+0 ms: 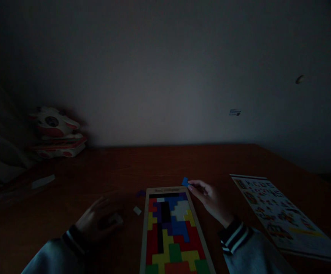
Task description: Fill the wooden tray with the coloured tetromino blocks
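Note:
Between the thumb and fingertips of my right hand [209, 196] is a small blue puzzle piece [185, 181], held just beyond the top right corner of the wooden puzzle tray [143, 243]. Colourful block pieces fill much of the tray, with dark gaps showing at its upper edge and left of centre. My left hand [98, 219] is left of the tray, fingers stretched out and slightly blurred. A pale piece [115, 219] lies by its thumb; contact is hard to tell. Between that hand and the tray are a small whitish piece [137, 210] and a dark purple piece [140, 193].
A printed sheet [285, 213] with colourful shapes lies on the brown table [159, 163] to the right. At the back left stands a red and white animal-shaped object [58, 133]. A pale strip [43, 181] is at the left, and a wall rises behind.

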{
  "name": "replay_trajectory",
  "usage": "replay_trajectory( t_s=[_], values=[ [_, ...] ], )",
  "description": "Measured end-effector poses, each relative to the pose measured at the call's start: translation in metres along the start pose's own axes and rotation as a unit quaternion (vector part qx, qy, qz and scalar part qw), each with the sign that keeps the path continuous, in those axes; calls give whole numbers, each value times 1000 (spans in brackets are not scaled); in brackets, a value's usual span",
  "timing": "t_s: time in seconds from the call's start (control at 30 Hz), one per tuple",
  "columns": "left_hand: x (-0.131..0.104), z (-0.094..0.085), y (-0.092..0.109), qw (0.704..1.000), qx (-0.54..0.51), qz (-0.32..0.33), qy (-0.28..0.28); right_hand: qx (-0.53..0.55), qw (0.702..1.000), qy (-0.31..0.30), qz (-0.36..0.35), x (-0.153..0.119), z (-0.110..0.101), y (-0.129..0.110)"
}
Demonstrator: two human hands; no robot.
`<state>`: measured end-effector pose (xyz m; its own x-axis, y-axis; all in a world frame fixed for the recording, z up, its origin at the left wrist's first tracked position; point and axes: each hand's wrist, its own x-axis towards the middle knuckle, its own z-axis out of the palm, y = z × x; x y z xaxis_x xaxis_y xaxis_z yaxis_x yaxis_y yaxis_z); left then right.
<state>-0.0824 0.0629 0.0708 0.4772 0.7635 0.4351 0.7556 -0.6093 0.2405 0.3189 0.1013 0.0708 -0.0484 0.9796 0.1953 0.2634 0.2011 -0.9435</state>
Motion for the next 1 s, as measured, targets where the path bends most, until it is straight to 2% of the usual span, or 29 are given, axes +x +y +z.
replay_trajectory(
  t_s=[0.2,0.37,0.57,0.8,0.9,1.0],
  values=[
    [41,27,14,1000,0,-3,-31,3,1000,3,-4,1,2,1],
    [67,45,26,996,-6,-73,-44,-10,1000,4,-8,1,1,3],
    [67,46,23,996,-26,-89,-17,-20,1000,11,-14,1,1,1],
    [70,41,33,987,-108,-113,22,3,1000,13,-21,1,2,-2],
    [74,42,42,977,-154,-138,43,2,1000,7,-21,1,2,-1],
    [81,45,62,963,-218,-150,52,-2,1000,6,-21,1,2,0]
  ],
)
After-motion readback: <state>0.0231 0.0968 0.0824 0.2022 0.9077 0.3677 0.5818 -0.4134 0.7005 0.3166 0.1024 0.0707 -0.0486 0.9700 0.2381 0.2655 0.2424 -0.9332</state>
